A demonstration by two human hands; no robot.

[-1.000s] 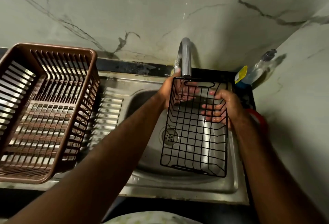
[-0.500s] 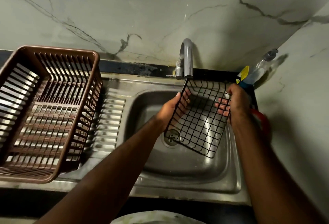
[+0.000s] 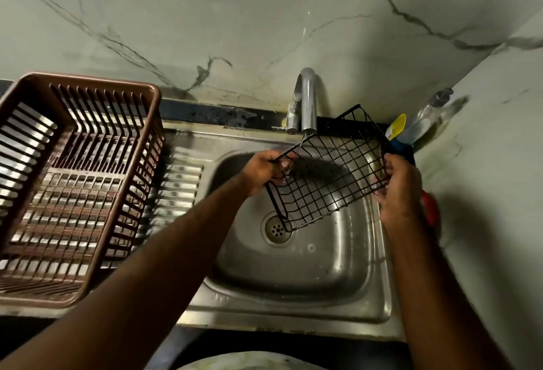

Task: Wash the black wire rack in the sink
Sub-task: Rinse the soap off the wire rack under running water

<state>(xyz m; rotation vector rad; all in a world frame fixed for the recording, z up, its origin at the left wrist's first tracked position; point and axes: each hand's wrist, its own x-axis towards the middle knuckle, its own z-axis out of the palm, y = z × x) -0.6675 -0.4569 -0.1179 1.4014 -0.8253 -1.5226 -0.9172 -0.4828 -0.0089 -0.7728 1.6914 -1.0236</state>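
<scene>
My left hand (image 3: 264, 171) grasps the left edge of the black wire rack (image 3: 329, 181); my right hand (image 3: 401, 190) grasps the right edge, fingers curled round the wire; rack held tilted over the sink (image 3: 293, 275), top corner beneath the faucet (image 3: 307, 99), lowest corner above the drain (image 3: 276, 230); brown slatted basket (image 3: 97, 81) stands on the drainboard, left.

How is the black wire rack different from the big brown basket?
The black wire rack is thin wire in a square grid; the brown basket is thick plastic slats. The rack is held tilted over the sink by the left hand and right hand; the basket sits beside the sink, untouched. The rack looks smaller and shallower than the basket. Both are empty and full of gaps.
</scene>
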